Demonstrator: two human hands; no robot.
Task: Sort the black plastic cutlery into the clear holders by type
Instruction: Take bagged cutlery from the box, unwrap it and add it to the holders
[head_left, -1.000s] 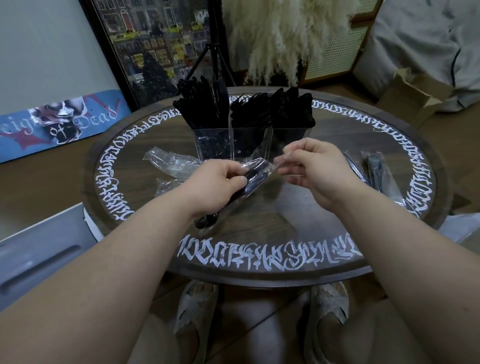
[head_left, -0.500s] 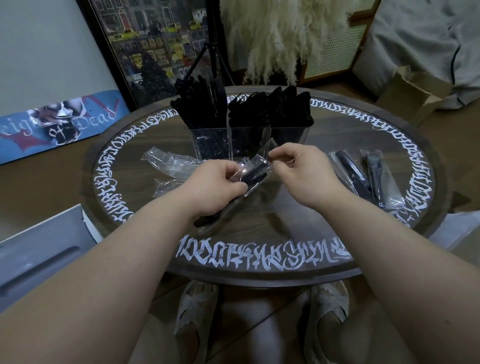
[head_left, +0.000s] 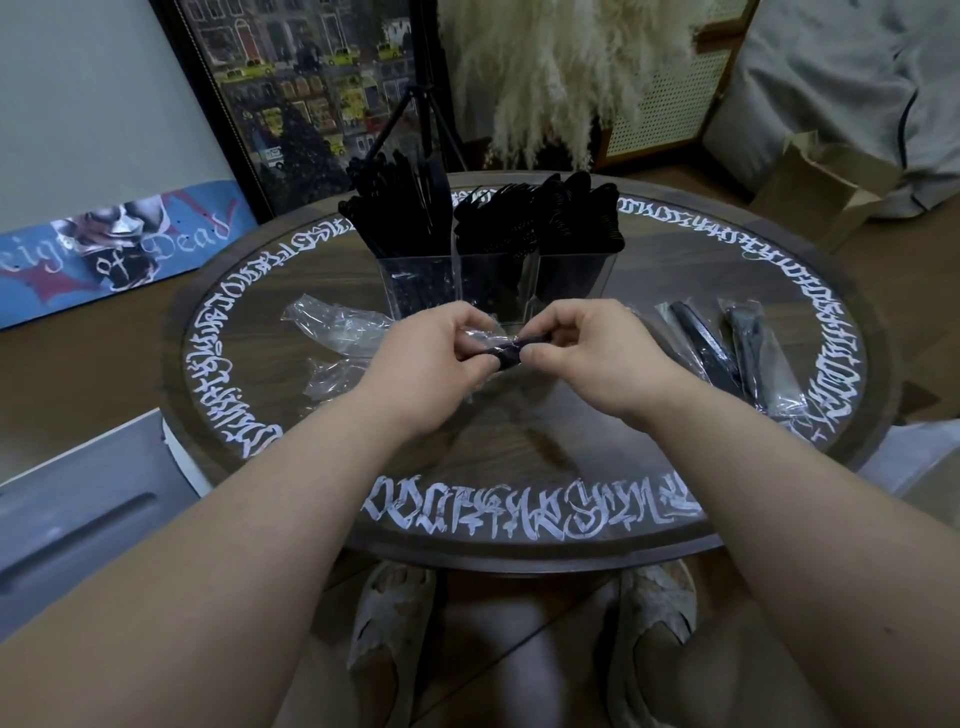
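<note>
Head view: left hand (head_left: 431, 364) and right hand (head_left: 582, 353) meeting over the middle of the round table (head_left: 519, 551), just in front of the clear holders (head_left: 496, 283). Left grip closed, fingers curled and pinching one end of a wrapped black cutlery piece (head_left: 511, 351); right grip closed too, thumb and bent fingers pinching the other end, with crinkled clear film bunched between the two hands. Type of piece impossible to tell, most of it hidden by fingers and film. Piece held in the air above the table, touching neither the surface nor the holders. Behind the hands, three clear compartments side by side, each packed with upright black cutlery (head_left: 483, 223). On the left of the table, near the left wrist, empty clear wrappers (head_left: 332, 327) lying crumpled. On the right, well apart from the hands, two more wrapped black pieces (head_left: 727, 353) lying flat side by side. Below the table edge, two pale slippers (head_left: 395, 618) on the floor.
</note>
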